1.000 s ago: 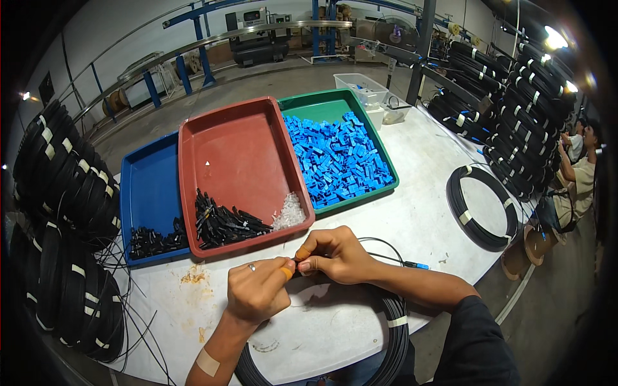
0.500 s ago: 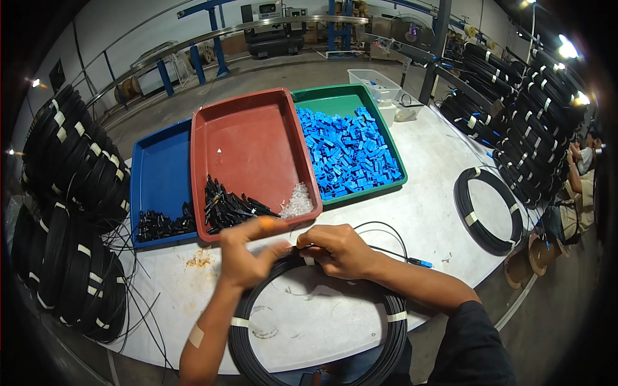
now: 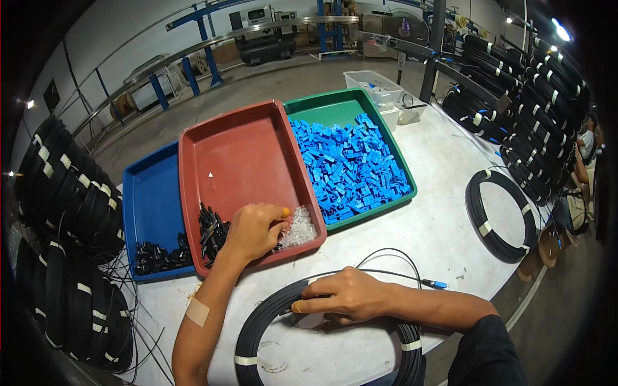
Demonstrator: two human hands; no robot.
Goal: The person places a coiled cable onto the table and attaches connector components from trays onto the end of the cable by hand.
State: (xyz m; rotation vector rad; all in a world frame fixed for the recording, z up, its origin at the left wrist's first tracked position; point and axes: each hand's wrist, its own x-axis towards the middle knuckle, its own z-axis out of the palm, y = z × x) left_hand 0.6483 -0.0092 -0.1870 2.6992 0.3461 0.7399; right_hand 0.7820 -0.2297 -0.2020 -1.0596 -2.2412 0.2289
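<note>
One left hand shows at eight o'clock, one right hand at five. One tabletop carries three trays: one blue tray at nine, one red tray at ten, one green tray at two. It also bears two black coils, one near coil at six and one far coil at three. One blue connector lies at four. Loose parts form four heaps, pieces uncountable: two of black parts, one of clear bits, one of blue parts.
</note>
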